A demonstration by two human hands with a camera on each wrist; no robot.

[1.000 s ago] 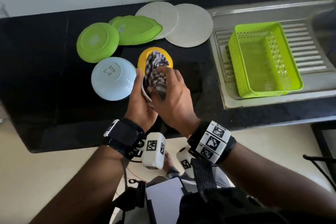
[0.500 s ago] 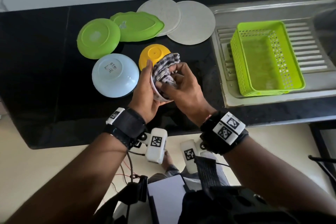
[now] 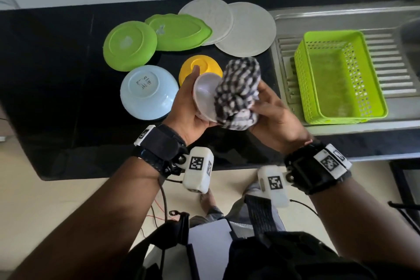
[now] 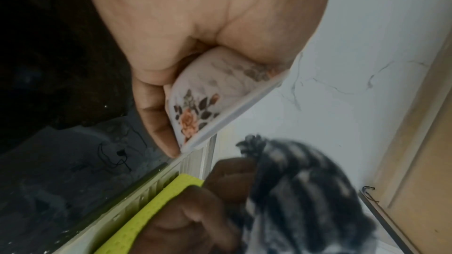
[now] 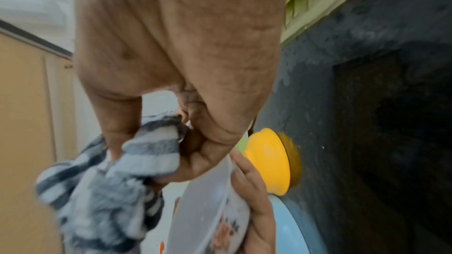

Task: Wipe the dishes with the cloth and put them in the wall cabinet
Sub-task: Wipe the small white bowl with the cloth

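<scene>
While the left hand (image 3: 191, 107) gripped a small white bowl (image 3: 204, 95) tilted on edge at centre frame, its inside was bare; the left wrist view showed a floral print on its outer wall (image 4: 193, 115). The right hand (image 3: 272, 113) clutched a bunched checked cloth (image 3: 238, 88), touching the bowl's right rim.

The green perforated basket (image 3: 372, 107), on the sink drainboard at right of frame, held nothing visible. On the black counter (image 3: 45, 75), upper centre, five dishes lay upside down — a yellow bowl (image 3: 204, 65), a pale blue bowl (image 3: 145, 98), a round green plate (image 3: 129, 46), an oval green dish (image 3: 179, 32) — plus two grey plates (image 3: 247, 29), orientation unclear. The wall cabinet's door could not be identified with certainty.

Compared with half a second earlier, the cloth had come out of the bowl — previously pressed inside, it now stood clear beside the rim. Both hands sat slightly further right; the counter dishes were unchanged.
</scene>
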